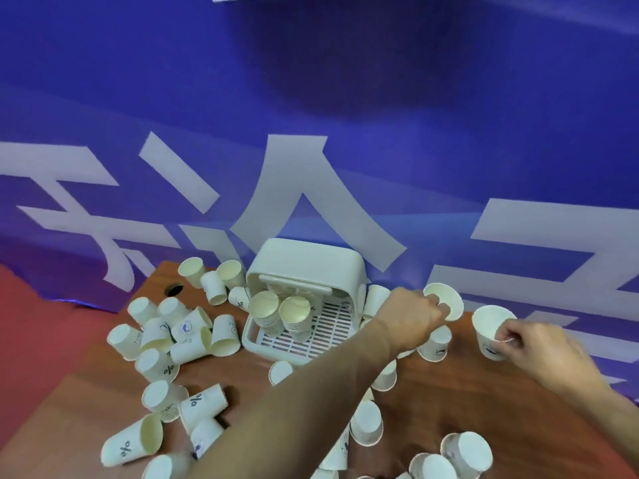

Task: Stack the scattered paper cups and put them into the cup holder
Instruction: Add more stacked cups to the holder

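We see the left hand (409,319) reached across the table (466,392) to the right of the holder (304,267), its fingers curled on the rim of a cup (446,299) that is tipped with its mouth toward us. The right hand (532,344) is a little further right, apart from the left, and pinches the side of a second cup (489,326) that stands mouth up and slightly tilted. The two held cups are near each other but do not touch. The holder sits at the back of the table against the banner (345,81), its lid raised, and on its slatted tray (332,331) two stacks (266,311) stand side by side at the left, mouths up. Loose cups (155,364) lie in a heap to the left of the holder, some on their sides and some upside down, a few bearing dark marks. More cups (366,423) lie near us under and beside the left forearm, and several sit at the lower right edge. One cup (435,344) rests on the table just below the left hand. A round hole (174,289) shows in the table's far left corner, with red floor (41,340) beyond.
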{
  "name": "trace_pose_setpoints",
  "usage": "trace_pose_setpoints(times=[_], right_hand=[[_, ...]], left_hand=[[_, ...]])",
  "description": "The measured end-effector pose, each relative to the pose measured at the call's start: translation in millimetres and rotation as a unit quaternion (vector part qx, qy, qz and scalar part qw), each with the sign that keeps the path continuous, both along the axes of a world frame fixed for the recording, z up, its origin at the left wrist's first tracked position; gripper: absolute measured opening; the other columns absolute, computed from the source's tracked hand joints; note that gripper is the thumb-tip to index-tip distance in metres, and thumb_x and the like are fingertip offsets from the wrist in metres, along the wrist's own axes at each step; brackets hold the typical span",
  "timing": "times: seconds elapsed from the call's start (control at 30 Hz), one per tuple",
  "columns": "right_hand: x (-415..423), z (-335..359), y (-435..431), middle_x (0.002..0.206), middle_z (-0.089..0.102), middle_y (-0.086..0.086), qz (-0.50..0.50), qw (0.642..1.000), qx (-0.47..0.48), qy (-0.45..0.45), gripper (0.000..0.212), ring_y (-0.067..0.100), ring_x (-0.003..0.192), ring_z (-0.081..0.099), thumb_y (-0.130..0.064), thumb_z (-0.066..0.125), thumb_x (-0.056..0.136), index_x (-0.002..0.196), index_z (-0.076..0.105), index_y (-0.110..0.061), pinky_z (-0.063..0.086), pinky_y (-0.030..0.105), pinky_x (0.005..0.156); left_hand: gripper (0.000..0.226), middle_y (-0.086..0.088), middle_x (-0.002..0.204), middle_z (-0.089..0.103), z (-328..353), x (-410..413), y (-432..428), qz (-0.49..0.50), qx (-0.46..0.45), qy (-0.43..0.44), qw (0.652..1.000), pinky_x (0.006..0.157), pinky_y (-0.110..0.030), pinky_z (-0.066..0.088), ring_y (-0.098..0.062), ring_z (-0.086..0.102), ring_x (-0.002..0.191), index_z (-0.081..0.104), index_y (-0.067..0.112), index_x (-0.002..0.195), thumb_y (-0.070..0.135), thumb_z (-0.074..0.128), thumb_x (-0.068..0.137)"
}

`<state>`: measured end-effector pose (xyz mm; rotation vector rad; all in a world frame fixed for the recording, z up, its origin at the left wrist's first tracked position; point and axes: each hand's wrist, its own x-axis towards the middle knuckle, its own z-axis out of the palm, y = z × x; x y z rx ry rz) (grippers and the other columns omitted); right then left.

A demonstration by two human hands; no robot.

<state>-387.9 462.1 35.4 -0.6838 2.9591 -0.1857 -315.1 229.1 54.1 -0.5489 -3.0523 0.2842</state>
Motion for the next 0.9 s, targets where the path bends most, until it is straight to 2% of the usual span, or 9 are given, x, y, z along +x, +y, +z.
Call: trace_pose_setpoints(times=[0.13,0.23,0.33,0.4,0.57,0.7,0.73,0.8,0.9], right_hand=[[21,25,-22,0.068,0.059,-0.017,0.035,0.999,-0.021,0.030,0.023,0.007,0.062,0.054,-0.045,0.070,0.086,0.072,0.055,-0.037,0.032,0.021,0.048],[29,44,-46,0.069,0.058,-0.021,0.056,0.996,-0.053,0.050,0.023,0.009,0.063,0.053,-0.053,0.063,0.087,0.074,0.055,-0.037,0.032,0.024,0.048],[35,61,-75,0.073,0.057,-0.023,0.098,0.991,-0.076,0.058,0.012,0.007,0.065,0.052,-0.049,0.064,0.090,0.084,0.062,-0.039,0.035,0.025,0.050],[46,70,-95,0.075,0.057,-0.022,0.126,0.987,-0.085,0.060,0.012,0.007,0.067,0.055,-0.048,0.064,0.090,0.087,0.065,-0.036,0.037,0.024,0.052],[78,81,-155,0.076,0.058,-0.019,0.149,0.982,-0.098,0.063,0.015,0.006,0.069,0.056,-0.047,0.060,0.093,0.084,0.062,-0.034,0.048,0.027,0.058],[107,75,-207,0.086,0.060,-0.020,0.152,0.980,-0.101,0.082,0.011,0.004,0.073,0.060,-0.046,0.057,0.093,0.090,0.061,-0.037,0.046,0.022,0.058],[114,73,-219,0.092,0.059,-0.020,0.155,0.980,-0.098,0.081,0.011,0.003,0.072,0.059,-0.046,0.058,0.093,0.091,0.062,-0.036,0.042,0.018,0.055],[126,68,-244,0.102,0.054,-0.020,0.150,0.981,-0.095,0.079,0.010,0.001,0.068,0.058,-0.044,0.062,0.093,0.094,0.066,-0.035,0.035,0.014,0.052],[140,59,-274,0.102,0.052,-0.018,0.138,0.982,-0.108,0.077,0.015,0.005,0.070,0.060,-0.046,0.062,0.093,0.097,0.069,-0.033,0.048,0.022,0.058]], left_hand=[[0.016,-0.004,0.085,0.066,19,29,-12,0.016,0.012,0.005,1.000,0.052,-0.026,0.038,-0.025,0.062,0.066,0.065,0.017,0.102,0.026,0.063,0.089],[0.022,-0.003,0.086,0.066,42,41,-34,0.038,0.022,0.063,0.997,0.052,-0.027,0.035,-0.027,0.063,0.068,0.064,0.016,0.099,0.034,0.052,0.096],[0.027,-0.005,0.086,0.068,67,53,-59,0.061,0.041,0.119,0.990,0.054,-0.028,0.033,-0.029,0.063,0.069,0.065,0.015,0.097,0.036,0.049,0.097],[0.028,-0.005,0.085,0.068,81,66,-79,0.070,0.046,0.143,0.986,0.053,-0.028,0.030,-0.028,0.063,0.068,0.066,0.015,0.096,0.037,0.049,0.097],[0.025,-0.003,0.087,0.065,93,106,-143,0.088,0.062,0.163,0.981,0.053,-0.030,0.030,-0.026,0.061,0.075,0.062,0.016,0.092,0.039,0.053,0.093],[0.033,0.001,0.080,0.063,78,141,-201,0.092,0.074,0.174,0.978,0.048,-0.027,0.023,-0.022,0.059,0.071,0.063,0.018,0.087,0.040,0.039,0.092],[0.036,0.002,0.079,0.063,73,149,-214,0.091,0.078,0.171,0.978,0.047,-0.026,0.024,-0.022,0.058,0.071,0.064,0.019,0.087,0.041,0.036,0.091],[0.040,0.003,0.080,0.062,62,165,-239,0.091,0.093,0.154,0.980,0.047,-0.029,0.036,-0.021,0.058,0.073,0.063,0.019,0.088,0.043,0.031,0.090],[0.033,0.003,0.080,0.063,50,185,-270,0.083,0.114,0.124,0.982,0.049,-0.031,0.043,-0.021,0.059,0.072,0.064,0.019,0.086,0.039,0.038,0.089]])
